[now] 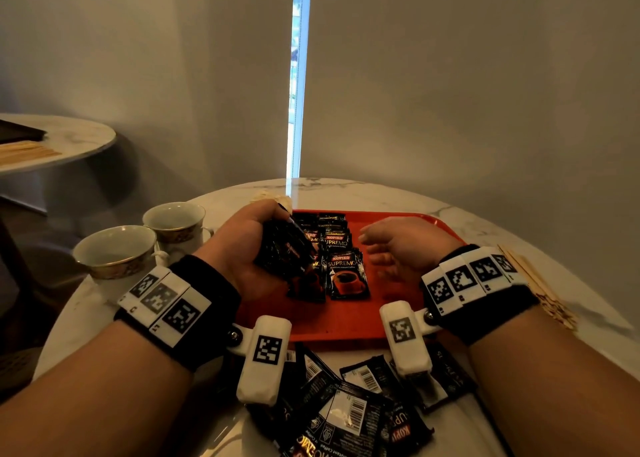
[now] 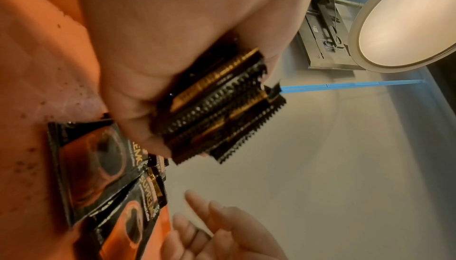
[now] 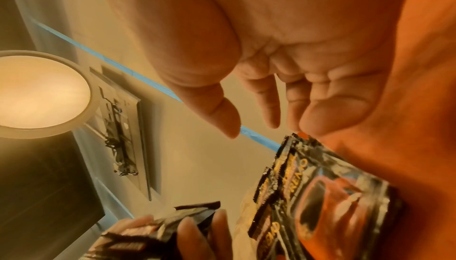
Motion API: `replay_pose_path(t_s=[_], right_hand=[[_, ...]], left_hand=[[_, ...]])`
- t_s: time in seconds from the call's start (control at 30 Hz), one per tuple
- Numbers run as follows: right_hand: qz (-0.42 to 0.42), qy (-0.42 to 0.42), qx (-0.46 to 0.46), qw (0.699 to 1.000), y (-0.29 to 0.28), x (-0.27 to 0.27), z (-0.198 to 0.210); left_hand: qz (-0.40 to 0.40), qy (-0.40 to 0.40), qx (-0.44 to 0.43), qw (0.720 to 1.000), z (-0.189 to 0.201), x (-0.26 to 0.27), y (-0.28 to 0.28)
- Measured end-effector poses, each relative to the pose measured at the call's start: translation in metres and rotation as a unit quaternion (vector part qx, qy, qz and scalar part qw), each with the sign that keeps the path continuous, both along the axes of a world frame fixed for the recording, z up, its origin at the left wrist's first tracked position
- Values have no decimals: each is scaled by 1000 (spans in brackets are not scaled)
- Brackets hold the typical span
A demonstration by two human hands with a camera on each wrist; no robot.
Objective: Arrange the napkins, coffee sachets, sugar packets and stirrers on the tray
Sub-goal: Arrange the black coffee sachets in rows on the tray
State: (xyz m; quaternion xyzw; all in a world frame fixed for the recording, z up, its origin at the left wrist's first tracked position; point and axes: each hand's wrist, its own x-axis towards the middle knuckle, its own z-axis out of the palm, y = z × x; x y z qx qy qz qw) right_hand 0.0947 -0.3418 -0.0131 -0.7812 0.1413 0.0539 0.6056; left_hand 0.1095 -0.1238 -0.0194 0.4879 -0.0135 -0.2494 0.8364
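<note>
The coffee sachets are the step in hand. The left hand [image 1: 242, 248] grips a thick stack of sachets [image 1: 282, 248], fingers curled round it, holding it just above the left part of the red tray [image 1: 346, 321]. The left wrist view shows the stack's serrated edges fanned out of the fist, several sachets deep.

The right hand [image 1: 394, 248] hovers over the tray with fingers loose and spread, holding nothing; its fingertips [image 3: 271, 119] hang just beside the top edge of the laid rows. Between the two hands, two overlapping rows of sachets on the tray [image 1: 341, 262] run away from the wrists, face up, labels showing.

Below both wrists, off the tray, a loose heap of sachets [image 1: 349, 408] waits on the marble table [image 1: 485, 228], many lying face down. So this step looks about midway.

The next move, I'd say, calls for the right hand to draw one sachet off the stack and lay it on a row, face up and square with its neighbours. Wooden stirrers [image 1: 540, 283] lie right of the right wrist, off the tray. Left of the left hand stand two cups [image 1: 138, 245]. Napkins and sugar packets I can't make out for sure.
</note>
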Motion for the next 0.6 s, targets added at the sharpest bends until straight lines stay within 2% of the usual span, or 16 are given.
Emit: replay_pose_path(t_s=[0.13, 0.27, 0.47, 0.6], right_hand=[[68, -117, 31, 990, 11, -13, 18], [164, -171, -22, 971, 26, -25, 25], [176, -217, 15, 960, 37, -32, 24], [178, -218, 17, 960, 35, -29, 21]], left_hand=[[-3, -21, -34, 999, 7, -6, -1], [-19, -18, -55, 998, 13, -12, -1], [-37, -19, -43, 998, 16, -18, 2], [-38, -10, -25, 999, 19, -20, 4]])
